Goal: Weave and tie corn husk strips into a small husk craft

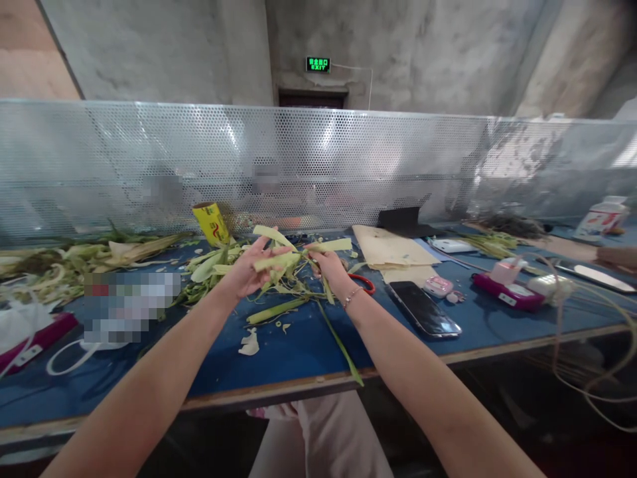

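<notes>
Pale green leaf strips (332,245) cross and fan out between my two hands over the blue table. My left hand (249,269) has its fingers around a wide strip, with another strip standing up above it. Opposite it, my right hand (330,271) pinches the strips near where they meet; its inner fingers are partly hidden. A long narrow green leaf (341,345) hangs below my right hand to the table edge. Under my hands lie a thick green stalk piece (273,310) and thin shreds. A red ring-shaped handle (362,283) lies beside my right wrist.
Heaped leaves (64,265) cover the left side, by a yellow tube (211,222). Brown paper (391,249), a black phone (425,309) and a purple device (507,292) with loose cables lie right. Perforated metal screen (308,159) stands behind. Another person's hand (617,257) is far right.
</notes>
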`<state>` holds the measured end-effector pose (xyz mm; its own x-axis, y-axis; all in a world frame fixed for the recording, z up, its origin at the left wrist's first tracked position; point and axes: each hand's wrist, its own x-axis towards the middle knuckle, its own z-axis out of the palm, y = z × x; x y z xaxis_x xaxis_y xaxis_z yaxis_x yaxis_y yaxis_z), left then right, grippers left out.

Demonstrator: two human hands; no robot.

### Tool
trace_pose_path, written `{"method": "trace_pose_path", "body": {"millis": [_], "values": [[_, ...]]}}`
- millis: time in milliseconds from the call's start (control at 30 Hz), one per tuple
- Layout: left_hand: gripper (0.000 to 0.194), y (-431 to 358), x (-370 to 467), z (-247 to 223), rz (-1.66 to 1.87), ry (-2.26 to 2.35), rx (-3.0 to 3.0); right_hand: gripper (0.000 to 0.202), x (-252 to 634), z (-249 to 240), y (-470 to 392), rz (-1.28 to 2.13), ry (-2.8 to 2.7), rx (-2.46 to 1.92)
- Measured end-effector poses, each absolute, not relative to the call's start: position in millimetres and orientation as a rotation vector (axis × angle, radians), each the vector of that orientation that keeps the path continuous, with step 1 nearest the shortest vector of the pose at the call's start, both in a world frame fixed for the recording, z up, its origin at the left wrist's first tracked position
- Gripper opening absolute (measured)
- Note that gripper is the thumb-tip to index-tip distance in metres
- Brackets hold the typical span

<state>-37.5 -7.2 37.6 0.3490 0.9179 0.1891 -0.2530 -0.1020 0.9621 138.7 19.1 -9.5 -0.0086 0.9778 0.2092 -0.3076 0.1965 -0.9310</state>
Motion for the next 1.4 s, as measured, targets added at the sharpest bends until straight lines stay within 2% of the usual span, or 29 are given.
{"method": "trace_pose_path", "body": {"millis": [100, 233, 300, 367, 500, 600, 767, 867, 1000, 1233, 1400], "values": [[0.053, -8.4, -33.6, 40.6, 1.351, 0.617, 1.261, 0.021, 133.8, -13.0, 22.8, 1.310, -1.060, -0.772], [0.072, 7.6, -25.8, 20.9, 1.715, 0.832, 1.125, 0.018, 129.4, -13.7, 22.2, 1.342, -1.026, -0.753], [0.073, 18.4, -26.3, 9.4, 1.688, 0.964, 1.049, 0.016, 129.7, -10.6, 18.8, 1.350, -0.972, -0.721], [0.066, 26.4, -29.2, 1.8, 1.682, 1.073, 1.095, 0.013, 131.1, -7.0, 15.6, 1.354, -0.918, -0.682], [0.031, 25.5, -31.9, -0.6, 1.693, 1.217, 1.423, 0.012, 133.4, -4.6, 14.5, 1.340, -0.825, -0.592], [0.018, 15.3, -27.5, 2.3, 1.580, 1.223, 1.833, 0.012, 133.4, -5.1, 15.9, 1.337, -0.742, -0.510], [0.016, 10.5, -18.8, -2.6, 1.352, 1.129, 1.996, 0.011, 130.9, -0.1, 11.4, 1.397, -0.692, -0.390], [0.024, 13.0, -16.6, -8.6, 1.214, 1.080, 2.066, 0.011, 128.9, 3.6, 6.7, 1.407, -0.699, -0.418], [0.044, 9.8, -15.3, -8.5, 1.369, 1.015, 1.983, 0.013, 125.5, 3.2, 4.2, 1.368, -0.736, -0.419], [0.030, 3.6, -13.8, 2.5, 1.536, 0.848, 1.578, 0.022, 115.4, -6.1, 4.4, 1.359, -0.980, -0.485], [0.022, 9.7, -20.5, 10.0, 1.643, 0.683, 1.104, 0.020, 112.2, -13.3, 8.0, 1.152, -1.359, -0.730]]}}
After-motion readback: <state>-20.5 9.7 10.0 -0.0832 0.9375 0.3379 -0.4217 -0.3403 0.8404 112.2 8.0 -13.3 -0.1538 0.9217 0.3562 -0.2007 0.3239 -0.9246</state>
